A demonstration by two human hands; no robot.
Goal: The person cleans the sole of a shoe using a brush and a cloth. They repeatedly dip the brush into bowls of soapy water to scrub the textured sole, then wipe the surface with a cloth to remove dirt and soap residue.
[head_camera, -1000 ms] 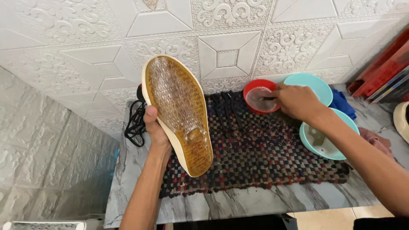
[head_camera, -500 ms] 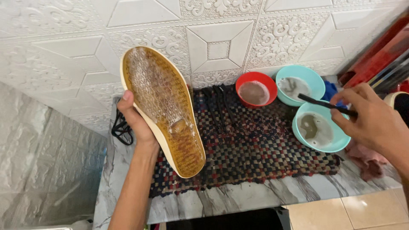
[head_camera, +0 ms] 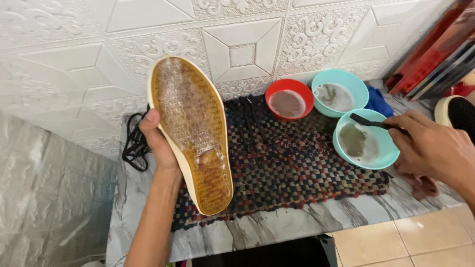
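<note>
Head view, the only one: left hand (head_camera: 157,143) clenched around the edge of a shoe (head_camera: 192,132), sole turned up toward the camera, toe high against the embossed white wall panel (head_camera: 74,74), heel low over the woven mat (head_camera: 292,168). Sole amber and translucent, patterned, with a pale rim. Thumb pressed on the left edge of the sole, fingers hidden behind.

Right hand (head_camera: 433,148) closed on a dark brush (head_camera: 378,122), its grip tight on the handle, bristle end reaching out over the rim of the near teal bowl (head_camera: 363,141) of murky liquid. Beyond that, a second teal bowl (head_camera: 340,92) and a red bowl (head_camera: 289,99), side by side at the wall, both with cloudy contents. All three set on the marbled table (head_camera: 277,222), the near teal bowl and the red one at least on the mat. Black laces (head_camera: 132,146) heaped just behind the left wrist. Blue cloth (head_camera: 378,101) tucked beside the far teal bowl. Another shoe (head_camera: 457,112) partly seen at the right edge.

Against half a second before: shoe held much the same, only slightly lower in the frame; right hand and brush shifted left and down, from above the far teal bowl to the edge of the near one. A full second before, that hand was at the red bowl.
</note>
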